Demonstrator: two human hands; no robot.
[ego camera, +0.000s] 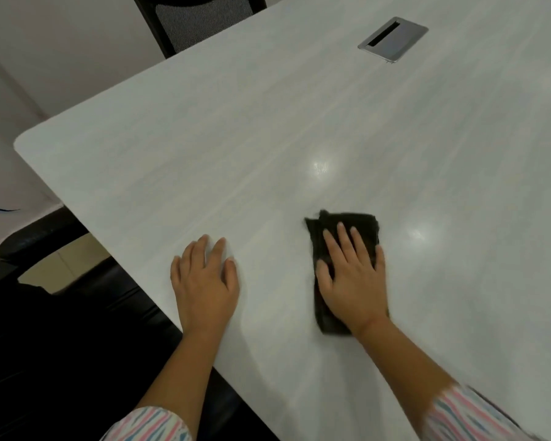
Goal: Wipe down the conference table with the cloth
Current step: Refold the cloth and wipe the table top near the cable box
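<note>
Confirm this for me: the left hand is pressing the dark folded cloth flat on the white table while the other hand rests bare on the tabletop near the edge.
Not quite: the hands are swapped. The head view shows the right hand pressing the dark folded cloth flat on the white table, while the left hand rests bare on the tabletop near the edge.
</note>
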